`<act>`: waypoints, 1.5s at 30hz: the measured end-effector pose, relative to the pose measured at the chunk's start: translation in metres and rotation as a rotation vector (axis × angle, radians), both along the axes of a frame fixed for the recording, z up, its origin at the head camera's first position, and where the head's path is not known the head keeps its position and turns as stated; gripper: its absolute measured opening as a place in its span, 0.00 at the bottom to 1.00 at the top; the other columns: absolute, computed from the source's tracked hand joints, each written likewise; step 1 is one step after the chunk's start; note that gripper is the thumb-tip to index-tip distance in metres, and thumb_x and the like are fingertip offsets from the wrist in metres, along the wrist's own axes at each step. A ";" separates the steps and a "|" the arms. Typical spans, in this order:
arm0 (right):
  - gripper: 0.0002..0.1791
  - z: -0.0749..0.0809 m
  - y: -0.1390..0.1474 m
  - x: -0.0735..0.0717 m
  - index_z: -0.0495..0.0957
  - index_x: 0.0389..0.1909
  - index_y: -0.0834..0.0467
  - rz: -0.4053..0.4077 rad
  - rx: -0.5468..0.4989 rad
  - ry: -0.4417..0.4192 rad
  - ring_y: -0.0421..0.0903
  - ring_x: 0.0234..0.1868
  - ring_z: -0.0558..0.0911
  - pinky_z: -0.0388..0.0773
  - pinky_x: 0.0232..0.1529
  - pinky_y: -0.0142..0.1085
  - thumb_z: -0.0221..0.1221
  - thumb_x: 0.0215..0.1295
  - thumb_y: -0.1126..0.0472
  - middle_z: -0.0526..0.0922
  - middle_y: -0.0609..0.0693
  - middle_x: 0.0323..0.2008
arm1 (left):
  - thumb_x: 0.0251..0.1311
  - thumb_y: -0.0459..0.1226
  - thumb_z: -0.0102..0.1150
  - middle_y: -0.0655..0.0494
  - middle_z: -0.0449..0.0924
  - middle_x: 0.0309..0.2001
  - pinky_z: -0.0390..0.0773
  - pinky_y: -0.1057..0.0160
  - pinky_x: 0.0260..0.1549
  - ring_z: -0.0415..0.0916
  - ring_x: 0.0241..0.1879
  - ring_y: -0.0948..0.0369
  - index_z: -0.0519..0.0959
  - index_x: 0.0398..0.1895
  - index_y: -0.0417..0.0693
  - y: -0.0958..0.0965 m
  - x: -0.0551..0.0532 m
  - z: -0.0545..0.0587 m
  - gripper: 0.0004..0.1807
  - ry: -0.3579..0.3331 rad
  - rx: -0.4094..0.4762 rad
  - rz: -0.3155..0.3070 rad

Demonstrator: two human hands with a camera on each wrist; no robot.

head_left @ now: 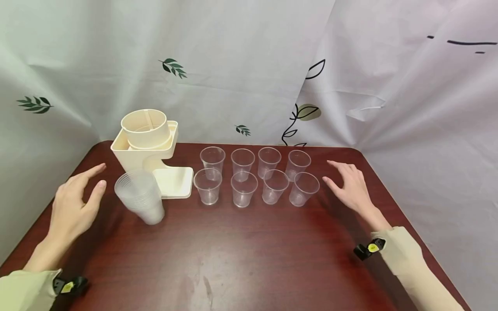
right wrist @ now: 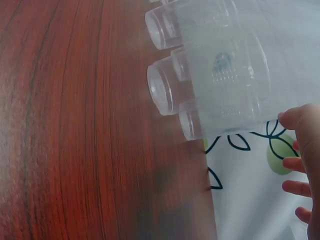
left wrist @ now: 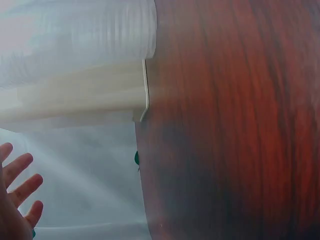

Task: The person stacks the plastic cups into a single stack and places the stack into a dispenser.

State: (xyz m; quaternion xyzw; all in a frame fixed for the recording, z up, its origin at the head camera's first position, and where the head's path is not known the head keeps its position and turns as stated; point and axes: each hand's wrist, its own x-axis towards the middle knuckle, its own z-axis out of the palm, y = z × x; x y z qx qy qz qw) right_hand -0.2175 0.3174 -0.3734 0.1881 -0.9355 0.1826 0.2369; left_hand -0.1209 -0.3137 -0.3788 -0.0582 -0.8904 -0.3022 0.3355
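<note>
My left hand (head_left: 74,205) hovers at the left of the table, fingers extended and apart, beside a stack of nested clear plastic cups (head_left: 142,194). The stack also fills the top of the left wrist view (left wrist: 85,37). My right hand (head_left: 349,185) is on the right side, thumb and fingers spread and holding nothing. Closest to it is the front-right clear plastic cup (head_left: 304,188). Several such cups stand upright in two rows across the middle, among them a back-left cup (head_left: 212,156) and a front-left cup (head_left: 208,185).
Behind the cup stack stands a cream-coloured dispenser-like stand (head_left: 145,138) with a round top and a flat base plate (head_left: 175,181). All stand on a dark red wooden table (head_left: 241,255). A pale curtain with leaf prints (head_left: 233,65) hangs behind and at the sides.
</note>
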 end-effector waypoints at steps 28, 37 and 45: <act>0.30 0.027 -0.043 0.036 0.67 0.59 0.67 0.155 -0.341 -0.243 0.58 0.52 0.74 0.64 0.52 0.22 0.65 0.56 0.68 0.76 0.63 0.51 | 0.59 0.26 0.47 0.69 0.74 0.59 0.66 0.82 0.49 0.70 0.56 0.72 0.65 0.66 0.35 0.030 0.005 -0.008 0.28 0.061 0.354 -0.368; 0.39 0.008 -0.042 0.029 0.64 0.63 0.61 0.154 -0.358 -0.311 0.57 0.50 0.78 0.73 0.51 0.36 0.70 0.49 0.67 0.75 0.62 0.54 | 0.57 0.24 0.53 0.59 0.71 0.61 0.65 0.77 0.51 0.67 0.59 0.67 0.61 0.68 0.33 0.039 0.009 -0.010 0.32 0.031 0.511 -0.503; 0.44 -0.007 -0.038 0.018 0.63 0.65 0.53 0.158 -0.387 -0.351 0.51 0.52 0.76 0.72 0.46 0.21 0.74 0.46 0.61 0.75 0.55 0.56 | 0.48 0.16 0.57 0.58 0.66 0.64 0.65 0.78 0.52 0.65 0.61 0.67 0.58 0.69 0.34 0.043 0.009 -0.010 0.41 -0.037 0.588 -0.556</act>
